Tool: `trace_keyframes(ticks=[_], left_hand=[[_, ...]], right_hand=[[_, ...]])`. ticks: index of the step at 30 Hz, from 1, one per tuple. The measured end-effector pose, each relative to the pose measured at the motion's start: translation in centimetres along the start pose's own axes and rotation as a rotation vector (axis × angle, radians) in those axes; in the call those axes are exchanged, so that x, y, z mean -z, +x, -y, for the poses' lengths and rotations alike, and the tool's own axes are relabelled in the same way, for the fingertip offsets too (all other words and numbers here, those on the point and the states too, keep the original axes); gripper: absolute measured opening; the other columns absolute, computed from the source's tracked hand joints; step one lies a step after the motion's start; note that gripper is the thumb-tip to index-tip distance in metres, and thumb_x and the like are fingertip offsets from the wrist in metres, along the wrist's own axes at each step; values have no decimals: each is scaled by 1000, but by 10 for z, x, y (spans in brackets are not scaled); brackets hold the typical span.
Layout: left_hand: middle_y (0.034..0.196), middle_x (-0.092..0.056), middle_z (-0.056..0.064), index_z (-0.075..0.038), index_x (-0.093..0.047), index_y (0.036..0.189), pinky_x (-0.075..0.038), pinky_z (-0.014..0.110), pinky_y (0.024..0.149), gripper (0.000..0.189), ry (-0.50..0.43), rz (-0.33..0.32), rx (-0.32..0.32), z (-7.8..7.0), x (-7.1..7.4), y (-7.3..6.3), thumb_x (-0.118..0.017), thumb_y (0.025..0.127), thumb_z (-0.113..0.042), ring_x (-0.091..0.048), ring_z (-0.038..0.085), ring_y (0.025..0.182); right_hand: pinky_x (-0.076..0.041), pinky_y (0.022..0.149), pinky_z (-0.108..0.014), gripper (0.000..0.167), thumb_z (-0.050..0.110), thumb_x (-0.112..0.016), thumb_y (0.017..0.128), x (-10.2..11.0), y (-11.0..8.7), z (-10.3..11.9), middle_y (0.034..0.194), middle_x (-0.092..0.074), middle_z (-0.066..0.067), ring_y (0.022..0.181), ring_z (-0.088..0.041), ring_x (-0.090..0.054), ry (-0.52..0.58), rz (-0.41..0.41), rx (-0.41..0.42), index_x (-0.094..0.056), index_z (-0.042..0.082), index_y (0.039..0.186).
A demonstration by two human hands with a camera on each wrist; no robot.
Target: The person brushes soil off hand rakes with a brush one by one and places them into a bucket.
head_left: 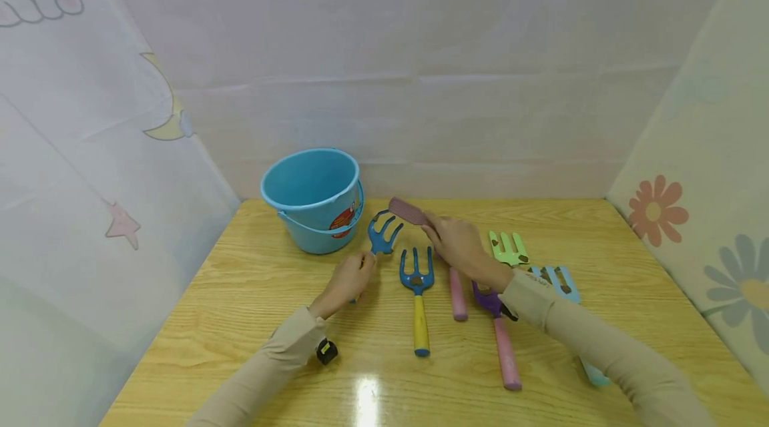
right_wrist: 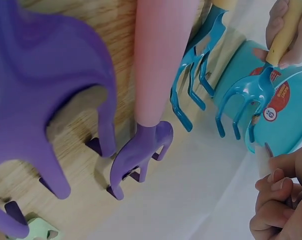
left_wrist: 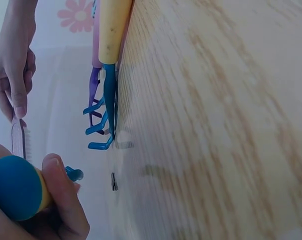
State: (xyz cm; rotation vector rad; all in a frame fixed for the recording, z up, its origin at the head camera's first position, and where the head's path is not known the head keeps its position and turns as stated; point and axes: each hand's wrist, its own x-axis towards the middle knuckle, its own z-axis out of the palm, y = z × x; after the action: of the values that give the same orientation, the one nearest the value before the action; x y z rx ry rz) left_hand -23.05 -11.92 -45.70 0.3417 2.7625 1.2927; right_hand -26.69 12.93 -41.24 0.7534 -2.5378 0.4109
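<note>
My left hand point(head_left: 351, 277) grips the yellow handle of a blue-headed hand rake point(head_left: 382, 237), held up beside the bucket with its prongs pointing away. In the left wrist view the blue end cap point(left_wrist: 13, 187) of that handle shows close up. My right hand point(head_left: 459, 247) holds a small mauve brush point(head_left: 408, 211) near the rake's prongs. White bristles point(left_wrist: 28, 142) show along the brush in the left wrist view. A brown patch sits on a prong of the rake point(right_wrist: 251, 91) in the right wrist view. Whether bristles and prongs touch, I cannot tell.
A light blue bucket point(head_left: 315, 203) stands at the back left. On the wooden table point(head_left: 240, 347) lie a yellow-handled blue rake point(head_left: 420, 323), a pink-handled purple rake point(head_left: 506, 353), another pink handle point(head_left: 458, 297), a green rake point(head_left: 509, 250) and a light blue one point(head_left: 561, 280), several with brown patches.
</note>
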Motion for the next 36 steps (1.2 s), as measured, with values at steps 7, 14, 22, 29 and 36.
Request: trace_keyframes(ticks=[7, 14, 22, 29, 36], left_hand=[[53, -53, 5, 2, -59, 102, -47, 33, 53, 35, -7, -27, -1, -1, 0, 1, -36, 108, -25, -52, 19, 36], [69, -64, 16, 4, -50, 115, -49, 31, 41, 31, -94, -20, 34, 3, -3, 1, -40, 107, -25, -59, 25, 43], [56, -55, 8, 2, -46, 112, -40, 26, 35, 24, -97, -17, 35, 5, -6, 1, -40, 106, -21, -48, 13, 34], [56, -51, 5, 3, -44, 113, -38, 24, 36, 22, -77, -26, 28, 5, -6, -1, -43, 105, -18, -46, 11, 34], [66, -50, 6, 3, -45, 108, -39, 24, 40, 19, -16, -64, -21, 5, -6, -3, -47, 104, -15, -47, 12, 44]], right_hand=[[-28, 40, -23, 33, 21, -64, 98, 2, -3, -7, 62, -58, -3, 42, -7, -36, 17, 1, -20, -65, -3, 122], [-28, 38, -22, 33, 20, -65, 97, 4, -8, -11, 62, -58, -4, 40, -7, -36, 19, -2, -51, -66, -4, 120], [-30, 37, -22, 28, 24, -62, 99, 2, -7, -14, 57, -53, 1, 40, -7, -37, 31, 0, -21, -70, -2, 106], [-27, 41, -23, 28, 27, -59, 101, 3, -5, -10, 55, -43, 7, 43, -7, -36, 68, 77, 17, -69, 1, 104], [-28, 45, -23, 35, 27, -61, 100, -2, -2, -7, 54, -42, 6, 46, -6, -35, 124, 143, 63, -68, -3, 116]])
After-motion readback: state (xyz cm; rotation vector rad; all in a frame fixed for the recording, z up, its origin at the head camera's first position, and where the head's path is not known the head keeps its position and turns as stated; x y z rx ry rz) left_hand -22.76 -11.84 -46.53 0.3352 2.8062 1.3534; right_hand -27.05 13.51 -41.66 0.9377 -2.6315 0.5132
